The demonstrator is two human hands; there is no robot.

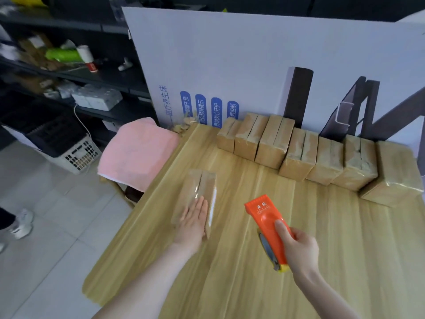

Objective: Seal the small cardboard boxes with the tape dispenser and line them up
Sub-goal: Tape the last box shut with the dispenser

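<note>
Flat left hand (pixel 194 223) should press tape firmly along the box (pixel 195 199) seam while right hand (pixel 299 248) grips the dispenser (pixel 268 223) clear.

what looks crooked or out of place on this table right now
The row of boxes at the back of the table is fairly even, but the box at its right end sits turned at a different angle from the rest. One more box lies apart, under the flat left hand.
</note>
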